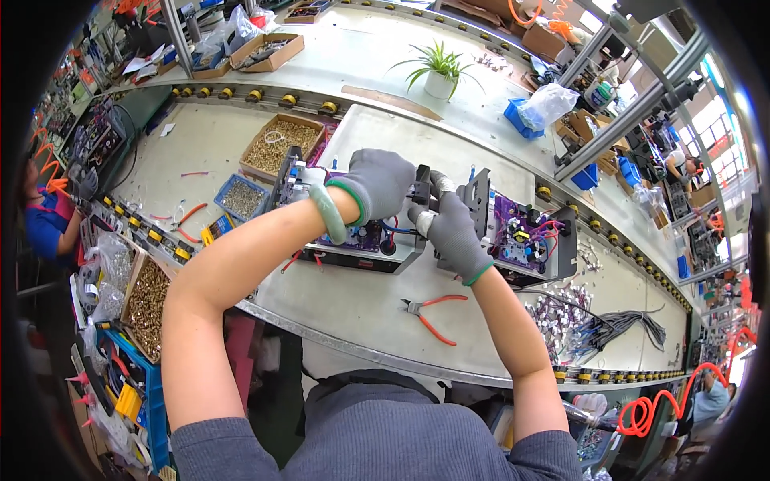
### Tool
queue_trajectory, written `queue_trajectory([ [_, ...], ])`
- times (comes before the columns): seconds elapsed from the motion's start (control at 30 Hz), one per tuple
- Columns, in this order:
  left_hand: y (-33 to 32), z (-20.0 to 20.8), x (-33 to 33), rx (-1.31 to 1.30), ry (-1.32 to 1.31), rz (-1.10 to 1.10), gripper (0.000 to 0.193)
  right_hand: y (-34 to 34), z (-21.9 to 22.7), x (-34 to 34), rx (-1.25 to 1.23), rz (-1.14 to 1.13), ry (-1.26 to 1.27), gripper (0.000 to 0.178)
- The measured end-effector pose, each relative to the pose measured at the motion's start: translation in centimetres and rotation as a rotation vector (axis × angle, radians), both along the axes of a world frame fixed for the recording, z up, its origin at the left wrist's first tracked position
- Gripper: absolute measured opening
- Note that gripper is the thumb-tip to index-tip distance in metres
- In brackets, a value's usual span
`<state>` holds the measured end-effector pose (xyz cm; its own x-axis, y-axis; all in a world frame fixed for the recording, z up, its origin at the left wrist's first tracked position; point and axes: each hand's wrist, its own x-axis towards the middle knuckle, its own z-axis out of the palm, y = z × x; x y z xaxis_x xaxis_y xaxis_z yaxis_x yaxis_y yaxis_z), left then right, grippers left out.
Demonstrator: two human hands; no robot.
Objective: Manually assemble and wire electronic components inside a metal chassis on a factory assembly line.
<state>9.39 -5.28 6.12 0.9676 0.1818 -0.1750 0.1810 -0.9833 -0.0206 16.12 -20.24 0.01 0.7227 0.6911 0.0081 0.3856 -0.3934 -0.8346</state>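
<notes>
Both my hands wear grey gloves with green cuffs and work at the end of an open metal chassis (377, 260) with a purple circuit board inside. My left hand (375, 183) is closed over its far side; what its fingers hold is hidden. Against that end stands a small black part (419, 191). My right hand (459, 236), with white-wrapped fingertips, is closed around this part from the right. Just right of it sits a second open chassis (565, 248) with a purple board (520, 232) and coloured wires. Red-handled cutters (433, 309) lie on the bench nearer me.
A carton of brass-coloured parts (281, 144) and a blue bin of small metal parts (241, 197) stand left. Loose white connectors (557, 314) and a black cable bundle (630, 327) lie right. A potted plant (439, 80) stands beyond the roller rail. Another person (56, 212) is far left.
</notes>
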Motion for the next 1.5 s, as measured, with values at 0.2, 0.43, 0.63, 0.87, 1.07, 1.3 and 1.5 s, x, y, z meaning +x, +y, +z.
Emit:
queue_trajectory([
  [0.2,-0.3,-1.2,-1.0,0.072,-0.035,-0.064,0.013,0.1,-0.5,0.3,-0.041,0.006,-0.119,0.057],
  [0.43,0.8,-3.7,-1.7,-0.05,-0.321,-0.113,0.011,0.0,-1.3,0.6,0.023,-0.003,-0.152,0.057],
  [0.63,0.8,-4.4,-2.0,-0.09,-0.411,-0.095,0.008,-0.1,-0.9,0.3,0.038,0.0,-0.165,0.057],
  [0.87,0.7,-4.7,-1.0,-0.087,-0.428,-0.125,0.008,0.0,-0.6,0.3,0.035,0.023,-0.234,0.056],
  [1.07,0.7,-4.3,-1.7,-0.077,-0.335,-0.065,0.009,-0.2,-0.9,0.5,0.049,0.026,-0.202,0.056],
  [1.3,0.7,-5.4,-0.8,-0.081,-0.467,-0.21,0.005,0.1,-1.1,0.0,0.112,0.021,-0.265,0.053],
  [1.5,0.1,-4.5,-1.4,-0.006,-0.459,-0.207,0.007,-0.2,0.1,-0.1,0.071,0.022,-0.203,0.053],
])
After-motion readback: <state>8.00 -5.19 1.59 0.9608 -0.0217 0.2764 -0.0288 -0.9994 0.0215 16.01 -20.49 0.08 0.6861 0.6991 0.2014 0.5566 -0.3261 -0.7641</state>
